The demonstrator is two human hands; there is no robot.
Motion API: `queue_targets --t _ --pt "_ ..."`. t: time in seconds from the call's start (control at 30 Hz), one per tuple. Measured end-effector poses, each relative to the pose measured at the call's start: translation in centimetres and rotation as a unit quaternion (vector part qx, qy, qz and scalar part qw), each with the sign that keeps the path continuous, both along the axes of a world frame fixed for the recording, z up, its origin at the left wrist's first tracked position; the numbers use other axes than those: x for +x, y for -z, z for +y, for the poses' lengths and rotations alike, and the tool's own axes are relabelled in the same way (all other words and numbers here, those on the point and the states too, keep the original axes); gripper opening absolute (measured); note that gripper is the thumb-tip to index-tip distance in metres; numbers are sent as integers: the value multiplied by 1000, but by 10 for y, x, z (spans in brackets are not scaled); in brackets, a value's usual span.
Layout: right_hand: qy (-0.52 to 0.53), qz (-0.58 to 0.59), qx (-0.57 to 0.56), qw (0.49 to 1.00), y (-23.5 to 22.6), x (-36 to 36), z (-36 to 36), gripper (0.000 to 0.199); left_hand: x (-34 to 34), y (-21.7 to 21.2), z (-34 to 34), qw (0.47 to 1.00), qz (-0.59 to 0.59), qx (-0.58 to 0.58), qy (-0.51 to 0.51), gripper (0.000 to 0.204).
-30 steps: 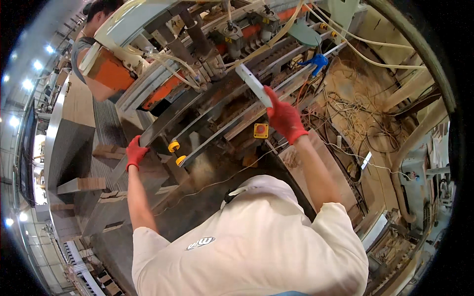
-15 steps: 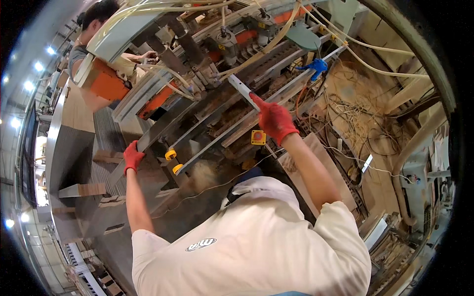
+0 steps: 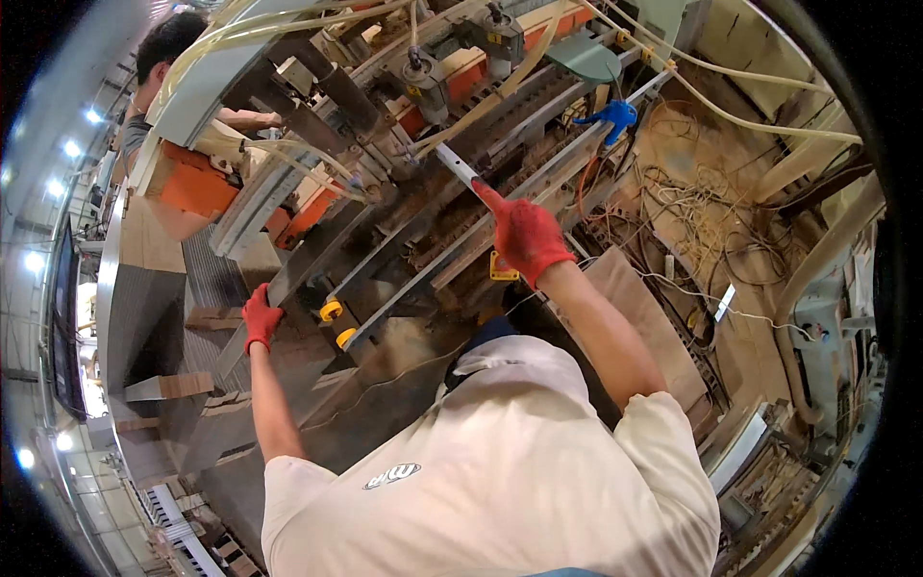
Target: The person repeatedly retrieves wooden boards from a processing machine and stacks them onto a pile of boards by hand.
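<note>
My left hand (image 3: 261,318), in a red glove, is closed around the near end of a long, narrow dark board (image 3: 306,262) that slants up into the machine. My right hand (image 3: 529,238), also gloved in red, has its index finger stretched out and its other fingers curled. That fingertip touches the near end of a flat silvery metal bar (image 3: 455,164), and the palm side is hidden. Below the right hand is a yellow box with a red button (image 3: 502,267). Two metal rails (image 3: 423,281) lie between my hands, with yellow rollers (image 3: 332,310) at their near ends.
Stacked grey panels (image 3: 154,317) stand at the left. Beyond the orange machine head (image 3: 197,188), another person (image 3: 163,58) has an arm near the machine. A blue air gun (image 3: 615,117) hangs over the rails. Hoses and tangled cords (image 3: 697,216) cover the dusty right side.
The view has shifted slightly. My right index finger stays at the metal bar and my left hand stays on the board. The other person's arm has moved a little.
</note>
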State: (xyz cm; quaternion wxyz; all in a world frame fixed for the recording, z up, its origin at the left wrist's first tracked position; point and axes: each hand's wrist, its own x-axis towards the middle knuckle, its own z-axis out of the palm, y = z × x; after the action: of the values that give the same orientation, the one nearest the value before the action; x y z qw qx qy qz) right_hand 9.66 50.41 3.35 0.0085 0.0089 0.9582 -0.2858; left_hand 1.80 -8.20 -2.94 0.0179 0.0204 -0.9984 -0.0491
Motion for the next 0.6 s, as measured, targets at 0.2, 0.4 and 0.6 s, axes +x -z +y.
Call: queue_targets --t 0.2,0.4,0.6 --pt "-1 -60 36 998 -1 -9 -6 67 4 3 13 999 12 -42 -23 60" --pt "16 -59 21 998 3 -12 -4 65 6 7 25 993 52 -98 -40 65" --pt "14 -77 16 997 -2 -17 -5 87 11 12 22 992 44 -101 -55 67"
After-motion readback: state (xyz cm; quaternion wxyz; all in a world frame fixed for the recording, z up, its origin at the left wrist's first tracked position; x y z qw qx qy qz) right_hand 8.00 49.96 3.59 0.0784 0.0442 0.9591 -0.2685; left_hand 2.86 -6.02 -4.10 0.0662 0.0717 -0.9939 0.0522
